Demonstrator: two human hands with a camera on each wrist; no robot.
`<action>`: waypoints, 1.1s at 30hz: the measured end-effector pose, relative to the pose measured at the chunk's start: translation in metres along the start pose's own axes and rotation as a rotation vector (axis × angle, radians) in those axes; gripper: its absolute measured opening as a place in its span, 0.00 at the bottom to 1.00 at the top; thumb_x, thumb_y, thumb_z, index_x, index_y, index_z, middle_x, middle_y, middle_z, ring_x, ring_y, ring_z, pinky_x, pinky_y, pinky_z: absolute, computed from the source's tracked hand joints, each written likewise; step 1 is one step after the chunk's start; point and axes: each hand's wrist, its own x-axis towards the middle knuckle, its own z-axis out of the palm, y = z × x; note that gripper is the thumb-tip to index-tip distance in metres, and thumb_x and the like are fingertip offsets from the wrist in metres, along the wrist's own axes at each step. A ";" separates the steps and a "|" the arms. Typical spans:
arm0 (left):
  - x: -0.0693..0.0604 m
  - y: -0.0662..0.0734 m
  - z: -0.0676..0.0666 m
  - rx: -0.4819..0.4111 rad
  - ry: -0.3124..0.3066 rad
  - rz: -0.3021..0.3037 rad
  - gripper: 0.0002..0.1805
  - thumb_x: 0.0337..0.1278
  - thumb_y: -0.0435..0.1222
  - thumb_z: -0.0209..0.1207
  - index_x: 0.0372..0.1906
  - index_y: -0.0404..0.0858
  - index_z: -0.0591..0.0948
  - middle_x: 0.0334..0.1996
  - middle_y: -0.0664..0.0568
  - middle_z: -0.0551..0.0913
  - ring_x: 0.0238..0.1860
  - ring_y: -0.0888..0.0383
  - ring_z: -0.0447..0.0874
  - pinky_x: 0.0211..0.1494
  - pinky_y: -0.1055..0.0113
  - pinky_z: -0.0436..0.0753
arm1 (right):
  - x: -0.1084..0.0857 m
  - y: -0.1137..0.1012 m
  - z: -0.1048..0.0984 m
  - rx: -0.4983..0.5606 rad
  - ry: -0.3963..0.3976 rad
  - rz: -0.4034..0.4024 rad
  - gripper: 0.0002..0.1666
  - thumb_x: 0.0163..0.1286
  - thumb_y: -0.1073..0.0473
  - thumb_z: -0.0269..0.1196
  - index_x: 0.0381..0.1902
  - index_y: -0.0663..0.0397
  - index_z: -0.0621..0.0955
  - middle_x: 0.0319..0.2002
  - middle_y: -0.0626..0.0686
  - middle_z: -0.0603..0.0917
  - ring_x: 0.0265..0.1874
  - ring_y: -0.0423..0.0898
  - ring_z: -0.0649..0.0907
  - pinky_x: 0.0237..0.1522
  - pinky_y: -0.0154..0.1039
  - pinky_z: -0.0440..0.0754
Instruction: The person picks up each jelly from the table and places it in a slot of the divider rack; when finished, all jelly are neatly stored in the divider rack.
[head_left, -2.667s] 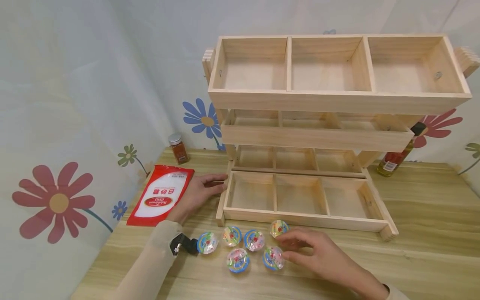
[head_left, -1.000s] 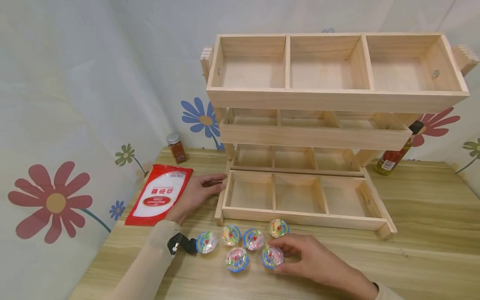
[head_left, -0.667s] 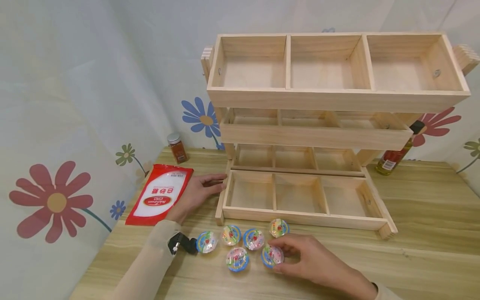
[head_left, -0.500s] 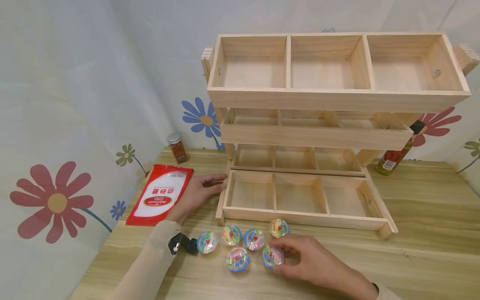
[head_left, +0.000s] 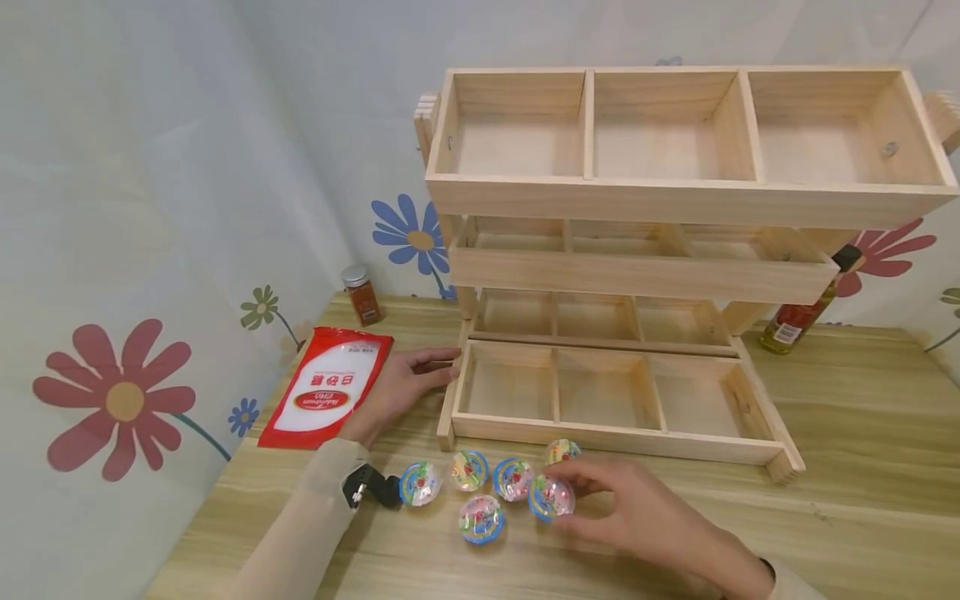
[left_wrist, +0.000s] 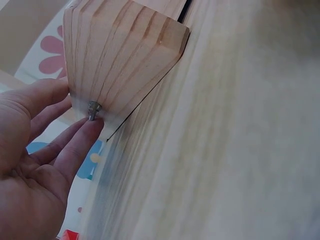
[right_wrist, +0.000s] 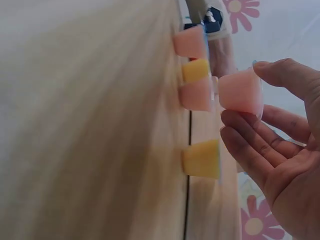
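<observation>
My right hand [head_left: 645,512] pinches a pink jelly cup [head_left: 551,498] between thumb and fingers. In the right wrist view this held cup [right_wrist: 241,91] is off the tabletop, above the other cups. Behind it a yellow jelly cup [head_left: 564,451] stands partly covered by the hand. Several more sealed cups with printed lids, including a pink one [head_left: 481,520], sit to the left. My left hand [head_left: 401,385] touches the left side of a tiered wooden rack [head_left: 675,202]. Seen from the left wrist, its straight fingertips rest on the wood beside a metal bolt [left_wrist: 93,109].
A red and white sugar bag [head_left: 330,387] lies by the left forearm. Behind it stands a spice jar [head_left: 363,296] with a silver lid. An oil bottle [head_left: 795,321] is behind the rack at right. The rack's divided trays rise in front of the hands.
My right hand has closed on the pink jelly cup and raised it slightly off the table, covering part of the yellow cup behind. The left hand stays at the rack; the view shifts slightly.
</observation>
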 end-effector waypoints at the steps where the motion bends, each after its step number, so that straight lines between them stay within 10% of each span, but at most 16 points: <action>1: 0.000 0.000 0.000 -0.004 -0.003 -0.001 0.23 0.69 0.38 0.70 0.65 0.35 0.85 0.60 0.44 0.87 0.61 0.47 0.85 0.63 0.60 0.81 | 0.003 0.000 -0.002 -0.006 0.009 -0.014 0.27 0.67 0.54 0.78 0.61 0.52 0.86 0.50 0.41 0.88 0.46 0.38 0.86 0.53 0.43 0.86; 11: 0.001 0.000 0.000 0.004 -0.006 -0.016 0.24 0.69 0.40 0.71 0.65 0.36 0.85 0.60 0.45 0.87 0.62 0.47 0.84 0.66 0.53 0.79 | 0.037 0.001 -0.017 0.028 0.033 -0.091 0.25 0.66 0.61 0.78 0.60 0.58 0.86 0.46 0.45 0.89 0.43 0.41 0.88 0.51 0.43 0.88; 33: 0.001 0.001 0.000 -0.014 -0.003 -0.003 0.23 0.69 0.39 0.71 0.65 0.36 0.85 0.60 0.44 0.87 0.62 0.48 0.85 0.64 0.57 0.81 | 0.110 0.008 -0.023 0.021 0.056 0.098 0.26 0.68 0.58 0.76 0.61 0.61 0.85 0.44 0.47 0.89 0.46 0.46 0.88 0.54 0.47 0.86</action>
